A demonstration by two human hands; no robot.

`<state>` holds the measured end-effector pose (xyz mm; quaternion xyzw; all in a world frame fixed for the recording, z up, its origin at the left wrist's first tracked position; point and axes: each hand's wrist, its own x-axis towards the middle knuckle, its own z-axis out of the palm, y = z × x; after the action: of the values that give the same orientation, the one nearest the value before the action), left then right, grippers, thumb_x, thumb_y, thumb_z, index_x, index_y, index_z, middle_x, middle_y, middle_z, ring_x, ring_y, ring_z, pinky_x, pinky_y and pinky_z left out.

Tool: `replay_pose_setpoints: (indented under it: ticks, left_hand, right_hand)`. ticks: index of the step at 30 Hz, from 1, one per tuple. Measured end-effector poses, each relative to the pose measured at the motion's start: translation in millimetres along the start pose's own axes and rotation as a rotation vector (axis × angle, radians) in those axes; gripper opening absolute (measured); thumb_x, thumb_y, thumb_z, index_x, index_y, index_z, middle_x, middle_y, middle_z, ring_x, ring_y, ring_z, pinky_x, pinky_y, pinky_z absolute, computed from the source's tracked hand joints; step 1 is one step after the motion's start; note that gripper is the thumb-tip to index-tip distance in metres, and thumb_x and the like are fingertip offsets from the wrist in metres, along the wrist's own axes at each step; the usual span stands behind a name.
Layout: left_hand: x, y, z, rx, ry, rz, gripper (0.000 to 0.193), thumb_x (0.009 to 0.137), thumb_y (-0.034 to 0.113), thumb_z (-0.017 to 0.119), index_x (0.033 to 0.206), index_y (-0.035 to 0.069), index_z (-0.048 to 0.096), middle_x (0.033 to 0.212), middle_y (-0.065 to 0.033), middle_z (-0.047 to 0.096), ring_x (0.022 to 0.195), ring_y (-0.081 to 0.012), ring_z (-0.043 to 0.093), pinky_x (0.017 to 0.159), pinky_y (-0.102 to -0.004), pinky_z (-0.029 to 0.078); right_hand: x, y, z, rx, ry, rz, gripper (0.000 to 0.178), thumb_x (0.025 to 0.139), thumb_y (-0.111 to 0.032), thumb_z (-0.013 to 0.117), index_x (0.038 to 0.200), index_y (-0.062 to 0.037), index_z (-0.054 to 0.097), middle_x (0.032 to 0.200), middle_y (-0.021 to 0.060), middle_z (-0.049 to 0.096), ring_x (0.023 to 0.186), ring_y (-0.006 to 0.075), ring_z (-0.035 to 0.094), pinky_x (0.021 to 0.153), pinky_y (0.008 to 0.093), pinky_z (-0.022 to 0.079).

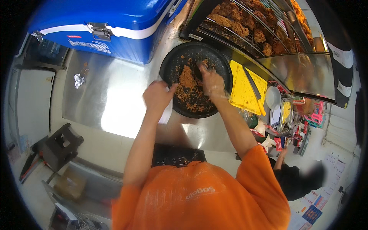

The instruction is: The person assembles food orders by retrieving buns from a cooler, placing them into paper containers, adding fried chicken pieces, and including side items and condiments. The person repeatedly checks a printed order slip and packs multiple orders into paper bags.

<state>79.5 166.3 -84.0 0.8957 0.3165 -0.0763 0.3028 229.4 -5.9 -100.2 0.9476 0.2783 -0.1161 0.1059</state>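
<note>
Two hands work over one round black tray on a wide steel counter (115, 99), which fills the middle of the view and gives a wipeable bed for greasy work. Far left sits a big blue cooler (115, 27) with a white band and metal latch, pushed back against the counter's far edge, out of the way. Far right stands a glass display case (268, 34), its wire racks loaded with browned fried pieces, close enough to the tray for a short reach. Between case and tray lies a yellow board (245, 90) with a dark knife (252, 82) resting across it, just right of the tray.

The tray (172, 65) is strewn with orange-brown crumbs. One fried piece (187, 78) lies in it, left of centre. The left hand (158, 96) rests at the tray's near-left rim, fingers curled loosely together, seemingly steadying it; a scrap of white paper shows under the wrist. The right hand (211, 82) reaches into the tray from the near right, fingers bunched around something small and dark among the crumbs, though blur hides what it is.

A crumpled foil scrap (79, 80) lies on the counter at left, well apart.
</note>
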Motion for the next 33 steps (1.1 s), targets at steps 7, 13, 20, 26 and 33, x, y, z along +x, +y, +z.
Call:
replay_pose_setpoints:
  ticks: [7,13,20,26,33]
  left_hand:
    - [43.9,56.8,36.6,0.113,-0.255,-0.145,0.065,0.078,0.063,0.076,0.111,0.007,0.072,0.113,-0.0118,0.072,0.107,-0.0273,0.071,0.091,-0.0385,0.056]
    - [60.0,48.5,50.9,-0.082,-0.155,-0.217,0.068,0.07,0.062,0.08,0.105,0.005,0.074,0.107,-0.0182,0.074,0.103,-0.033,0.072,0.089,-0.0405,0.057]
    - [40.0,63.2,44.6,0.121,0.07,0.01,0.051,0.081,0.039,0.078,0.117,0.004,0.066,0.129,-0.0165,0.063,0.092,-0.0311,0.074,0.078,-0.0438,0.06]
    - [-27.4,9.4,74.5,0.302,0.158,0.381,0.036,0.085,0.017,0.068,0.119,0.005,0.063,0.118,-0.0122,0.061,0.073,-0.0288,0.073,0.058,-0.0446,0.058]
    - [-104.2,-61.4,-2.0,-0.202,0.308,0.074,0.042,0.082,0.022,0.077,0.12,0.005,0.068,0.115,-0.0135,0.069,0.101,-0.0333,0.069,0.086,-0.0407,0.055]
  right_hand:
    - [-11.8,19.3,21.2,0.018,-0.016,0.096,0.071,0.084,-0.019,0.073,0.147,-0.0259,0.042,0.114,0.022,0.069,0.097,0.0393,0.07,0.085,0.046,0.057]
    - [-19.5,80.3,12.4,0.873,0.05,0.076,0.076,0.079,-0.007,0.072,0.148,-0.0219,0.042,0.127,0.0189,0.065,0.112,0.0366,0.066,0.099,0.0411,0.053]
    - [-86.7,107.1,63.6,1.334,0.257,0.291,0.079,0.075,0.009,0.064,0.147,-0.0099,0.04,0.125,0.0126,0.064,0.108,0.0255,0.067,0.09,0.0353,0.057]
    - [-112.4,81.8,44.4,1.204,0.335,0.084,0.078,0.074,0.008,0.069,0.145,-0.0097,0.044,0.136,0.0141,0.059,0.127,0.0267,0.057,0.109,0.0351,0.043]
    - [-89.2,11.4,-60.9,1.007,0.575,-0.113,0.075,0.074,0.002,0.07,0.144,-0.0133,0.048,0.139,0.0176,0.058,0.123,0.0347,0.061,0.105,0.0411,0.047]
